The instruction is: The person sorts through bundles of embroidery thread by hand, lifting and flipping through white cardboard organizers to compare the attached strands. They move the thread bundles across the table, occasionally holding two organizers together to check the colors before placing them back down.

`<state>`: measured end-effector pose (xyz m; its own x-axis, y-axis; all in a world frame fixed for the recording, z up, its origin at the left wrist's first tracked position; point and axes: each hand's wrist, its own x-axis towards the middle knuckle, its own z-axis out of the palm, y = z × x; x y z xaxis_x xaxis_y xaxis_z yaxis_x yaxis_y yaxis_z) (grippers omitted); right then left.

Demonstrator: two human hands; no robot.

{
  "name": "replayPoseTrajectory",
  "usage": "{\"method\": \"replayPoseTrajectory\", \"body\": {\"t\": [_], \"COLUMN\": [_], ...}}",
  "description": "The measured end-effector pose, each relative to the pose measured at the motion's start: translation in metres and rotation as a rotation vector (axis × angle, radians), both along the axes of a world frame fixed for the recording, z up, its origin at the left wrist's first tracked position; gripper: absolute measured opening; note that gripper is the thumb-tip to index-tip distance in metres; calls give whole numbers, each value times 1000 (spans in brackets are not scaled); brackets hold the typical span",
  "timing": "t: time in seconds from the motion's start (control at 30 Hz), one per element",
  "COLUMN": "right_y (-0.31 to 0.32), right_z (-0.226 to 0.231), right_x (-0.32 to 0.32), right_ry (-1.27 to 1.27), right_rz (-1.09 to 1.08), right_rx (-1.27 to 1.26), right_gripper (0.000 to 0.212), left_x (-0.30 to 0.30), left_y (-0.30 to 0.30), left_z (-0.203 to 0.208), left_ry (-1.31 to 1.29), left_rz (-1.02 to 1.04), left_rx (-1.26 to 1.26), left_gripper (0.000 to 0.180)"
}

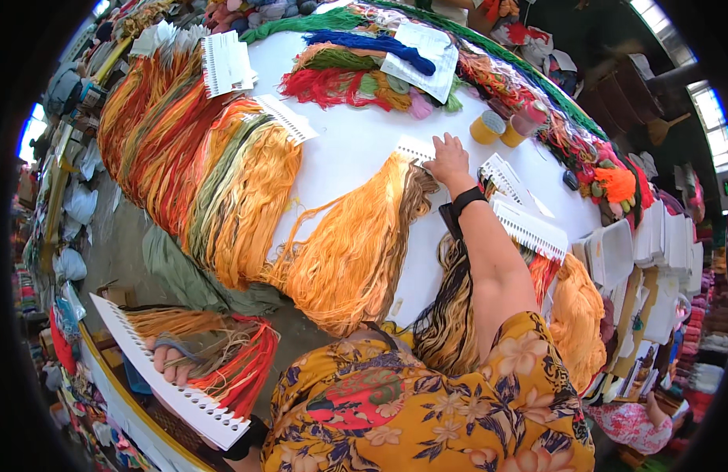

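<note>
The left hand (169,358) has its fingers (161,363) curled around a long white punched card (171,385) strung with orange, olive and red thread bundles (222,354), held low off the counter's edge; since those threads hang loose beyond the fingertips, a tilt of the card could let them slip from their holes or tangle. The right hand (448,161) lies with fingers spread flat on a smaller white card (413,149) at the head of a big orange skein (352,244) on the white counter (348,145). If that hand drags sideways, the skein just below the fingers could snarl with the brown strands beside it.
</note>
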<state>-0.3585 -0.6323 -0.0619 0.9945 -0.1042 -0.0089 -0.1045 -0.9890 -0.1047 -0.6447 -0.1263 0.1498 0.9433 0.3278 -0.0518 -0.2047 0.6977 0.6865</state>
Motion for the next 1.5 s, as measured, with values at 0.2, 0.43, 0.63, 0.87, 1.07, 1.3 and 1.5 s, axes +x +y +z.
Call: {"method": "replayPoseTrajectory", "body": {"t": [0.2, 0.43, 0.63, 0.87, 1.07, 1.3, 1.5], "right_y": [-10, 3, -20, -15, 18, 100, 180], "right_z": [-20, -12, -26, -21, 7, 60, 110], "right_x": [5, -50, -3, -2, -39, -91, -149], "right_ry": [125, -124, -599, -304, -478, -526, -388], "right_rz": [33, 264, 327, 313, 374, 512, 470], "right_rx": [-88, 151, 170, 35, 87, 547, 979], "right_gripper": [75, 18, 7, 9, 8, 27, 26], "left_x": [27, 42, 46, 33, 26, 44, 68], "left_y": [-52, -53, -65, -60, -58, -99, -140], "left_z": [-23, -45, -46, -49, -47, -68, -91], "left_ry": [135, 184, 242, 209, 230, 381, 348], "left_rz": [22, -172, -167, -183, -179, -229, -353], "left_rx": [-115, -235, -199, -202, -220, -349, -320], "left_gripper": [21, 27, 29, 28, 25, 27, 47]}}
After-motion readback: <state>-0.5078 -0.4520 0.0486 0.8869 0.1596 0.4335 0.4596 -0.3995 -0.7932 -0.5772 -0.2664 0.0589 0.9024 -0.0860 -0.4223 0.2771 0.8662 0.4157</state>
